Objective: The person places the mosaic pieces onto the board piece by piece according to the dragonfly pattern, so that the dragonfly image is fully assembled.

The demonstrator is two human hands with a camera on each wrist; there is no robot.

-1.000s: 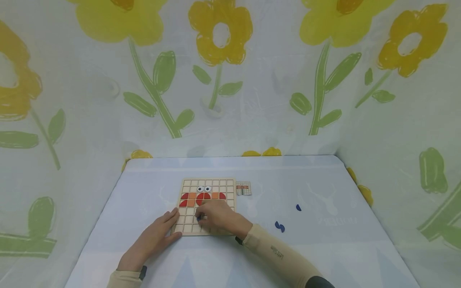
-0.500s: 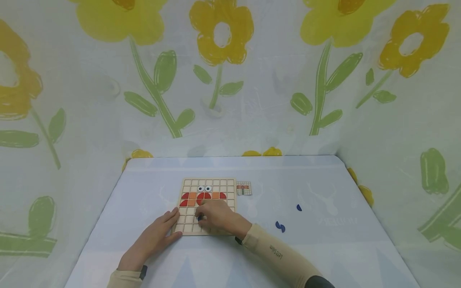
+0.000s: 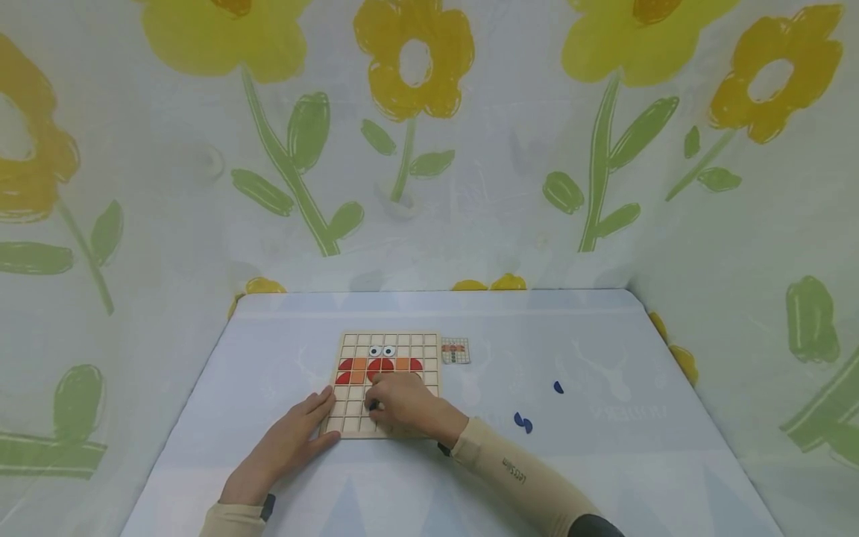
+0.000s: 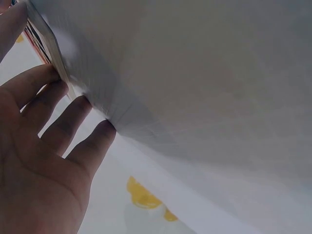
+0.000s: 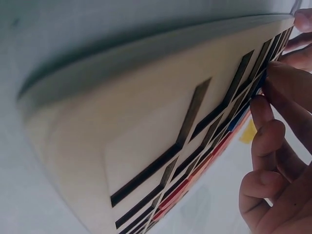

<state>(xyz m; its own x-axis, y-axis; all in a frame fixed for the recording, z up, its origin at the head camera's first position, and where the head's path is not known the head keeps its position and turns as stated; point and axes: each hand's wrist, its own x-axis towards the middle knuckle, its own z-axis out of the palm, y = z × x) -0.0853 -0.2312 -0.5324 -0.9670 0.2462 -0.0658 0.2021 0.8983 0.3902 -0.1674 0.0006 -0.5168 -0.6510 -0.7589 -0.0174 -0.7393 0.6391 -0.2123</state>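
A square wooden grid board (image 3: 349, 426) lies on the table, with red and orange pieces (image 3: 359, 365) and two eye pieces (image 3: 382, 351) set in its upper cells. My left hand (image 3: 288, 441) rests against the board's left edge, fingers extended; in the left wrist view its fingertips (image 4: 105, 127) touch the edge near the tabletop. Over the lower middle cells, my right hand (image 3: 411, 403) pinches a small dark blue piece (image 3: 373, 405) between thumb and finger. Another blue piece (image 5: 238, 120) sits in the grid in the right wrist view. My right hand hides several cells.
A small pattern card (image 3: 455, 350) lies against the board's right side. Loose dark blue semicircle-like pieces lie to the right: a touching pair (image 3: 522, 423) and a single one (image 3: 558, 387). Flower-printed cloth walls (image 3: 483, 246) stand behind the table and at both sides.
Both hands stay almost in place. The dark piece at my right fingertips appears slightly turned. The whole view has shifted a little.
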